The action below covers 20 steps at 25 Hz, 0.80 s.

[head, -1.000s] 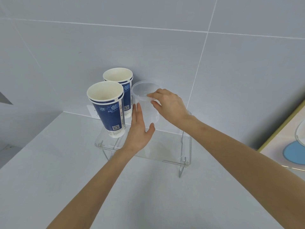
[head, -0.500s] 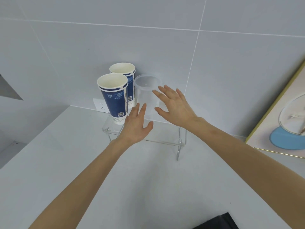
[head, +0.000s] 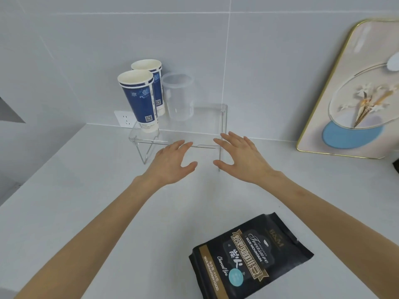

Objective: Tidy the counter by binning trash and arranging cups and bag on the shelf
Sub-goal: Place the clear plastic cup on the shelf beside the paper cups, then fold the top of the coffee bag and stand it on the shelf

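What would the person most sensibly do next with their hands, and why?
Probably bring the right hand down to the black coffee bag and grip it. Both blue paper cups and the clear plastic cup stand on the clear shelf, both hands are open and hold nothing, and the bag lies flat on the counter, off the shelf.

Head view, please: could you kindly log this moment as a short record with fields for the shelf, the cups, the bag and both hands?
shelf: clear acrylic shelf on the white counter, against the tiled wall
paper cups: two blue-and-white paper cups, upright at the shelf's left end
plastic cup: clear plastic cup, upright on the shelf, right of the paper cups
bag: black coffee bag, flat on the counter, not yet shelved
left hand: left hand open, holds nothing
right hand: right hand open, holds nothing
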Each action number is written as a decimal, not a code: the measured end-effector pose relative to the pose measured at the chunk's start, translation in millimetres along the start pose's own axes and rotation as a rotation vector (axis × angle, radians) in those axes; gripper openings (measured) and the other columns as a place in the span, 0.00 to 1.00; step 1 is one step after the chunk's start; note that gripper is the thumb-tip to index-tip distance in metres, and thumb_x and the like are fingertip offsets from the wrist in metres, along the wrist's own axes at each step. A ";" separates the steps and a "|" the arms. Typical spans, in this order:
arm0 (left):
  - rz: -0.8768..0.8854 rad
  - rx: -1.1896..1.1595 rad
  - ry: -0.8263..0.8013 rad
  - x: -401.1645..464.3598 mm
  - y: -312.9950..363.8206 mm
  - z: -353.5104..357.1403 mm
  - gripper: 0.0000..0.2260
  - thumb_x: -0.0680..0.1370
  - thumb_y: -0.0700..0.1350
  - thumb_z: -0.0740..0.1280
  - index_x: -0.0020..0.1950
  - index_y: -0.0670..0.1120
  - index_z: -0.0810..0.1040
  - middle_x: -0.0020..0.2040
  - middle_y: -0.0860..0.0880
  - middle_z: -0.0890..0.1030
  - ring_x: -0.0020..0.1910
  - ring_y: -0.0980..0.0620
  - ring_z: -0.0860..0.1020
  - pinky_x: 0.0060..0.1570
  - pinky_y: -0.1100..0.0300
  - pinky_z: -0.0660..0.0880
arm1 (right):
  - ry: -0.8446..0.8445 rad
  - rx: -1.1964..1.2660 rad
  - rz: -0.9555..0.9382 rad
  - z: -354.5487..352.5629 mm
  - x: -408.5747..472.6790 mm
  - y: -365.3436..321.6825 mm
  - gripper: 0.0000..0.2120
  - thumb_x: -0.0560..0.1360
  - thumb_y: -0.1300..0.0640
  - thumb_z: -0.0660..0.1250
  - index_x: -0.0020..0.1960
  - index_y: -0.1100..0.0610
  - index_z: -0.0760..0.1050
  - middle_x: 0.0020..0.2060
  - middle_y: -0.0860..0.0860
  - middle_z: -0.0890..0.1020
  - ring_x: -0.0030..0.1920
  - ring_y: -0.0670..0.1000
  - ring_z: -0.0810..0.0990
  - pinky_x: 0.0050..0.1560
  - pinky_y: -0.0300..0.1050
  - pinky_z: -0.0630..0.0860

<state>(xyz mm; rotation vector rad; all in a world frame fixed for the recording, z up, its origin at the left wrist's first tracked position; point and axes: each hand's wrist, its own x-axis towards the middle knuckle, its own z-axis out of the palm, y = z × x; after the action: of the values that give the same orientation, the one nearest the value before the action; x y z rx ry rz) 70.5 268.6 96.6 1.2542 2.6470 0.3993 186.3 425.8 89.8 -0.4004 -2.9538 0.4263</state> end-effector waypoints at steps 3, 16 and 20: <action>0.014 -0.033 -0.066 -16.0 9.7 16.3 0.27 0.77 0.53 0.60 0.73 0.48 0.56 0.75 0.47 0.60 0.72 0.46 0.61 0.70 0.50 0.60 | -0.025 0.032 0.067 14.2 -32.7 14.0 0.28 0.76 0.46 0.59 0.72 0.51 0.55 0.75 0.52 0.58 0.76 0.51 0.51 0.76 0.52 0.47; 0.059 -0.217 -0.482 -50.6 46.7 105.4 0.27 0.76 0.55 0.61 0.71 0.47 0.60 0.71 0.48 0.68 0.68 0.48 0.67 0.68 0.51 0.65 | -0.250 0.193 0.519 67.0 -128.9 85.1 0.18 0.78 0.54 0.56 0.67 0.55 0.65 0.64 0.58 0.73 0.63 0.57 0.72 0.64 0.53 0.70; 0.051 -0.271 -0.568 -54.8 56.6 117.7 0.26 0.75 0.55 0.62 0.70 0.47 0.62 0.68 0.46 0.72 0.65 0.48 0.72 0.66 0.51 0.69 | -0.217 0.247 0.601 75.9 -132.5 89.0 0.16 0.78 0.56 0.56 0.65 0.56 0.67 0.59 0.58 0.78 0.61 0.59 0.74 0.61 0.50 0.70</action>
<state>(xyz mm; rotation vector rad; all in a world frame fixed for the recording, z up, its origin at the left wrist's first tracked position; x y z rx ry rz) 178.8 279.4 6.0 1.1413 2.0159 0.3334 321.9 451.6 -20.5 -1.2837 -2.8676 0.9366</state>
